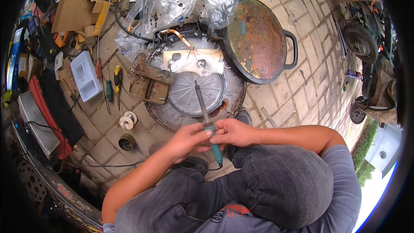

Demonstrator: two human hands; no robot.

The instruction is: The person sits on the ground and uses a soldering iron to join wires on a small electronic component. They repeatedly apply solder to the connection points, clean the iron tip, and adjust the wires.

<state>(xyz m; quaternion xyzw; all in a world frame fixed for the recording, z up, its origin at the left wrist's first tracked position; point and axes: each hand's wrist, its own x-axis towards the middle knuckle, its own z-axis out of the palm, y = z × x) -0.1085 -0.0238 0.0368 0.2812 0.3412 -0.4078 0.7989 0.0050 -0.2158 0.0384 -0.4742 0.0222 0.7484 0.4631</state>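
A soldering iron [216, 150] with a green handle and a long metal shaft is held upright between my hands, its tip pointing away from me. My left hand [188, 140] is closed round the handle from the left, thumb on top. From the right, my right hand [233, 132] pinches the handle near its upper end. Beyond the iron lies a round metal motor-like housing [181, 99] with a ribbed lid. On it rests a pale board or pad [189, 61] with wires. A black cord leaves the handle's lower end toward the left.
Left lie a solder spool [127, 121], a small round tin [126, 142], screwdrivers [117, 77] and a white plastic tray [86, 77]. A rusty bracket with a spring [148, 84] touches the housing. A round rusty lid with a handle [258, 41] leans at right; clear plastic sheeting [189, 0] lies behind.
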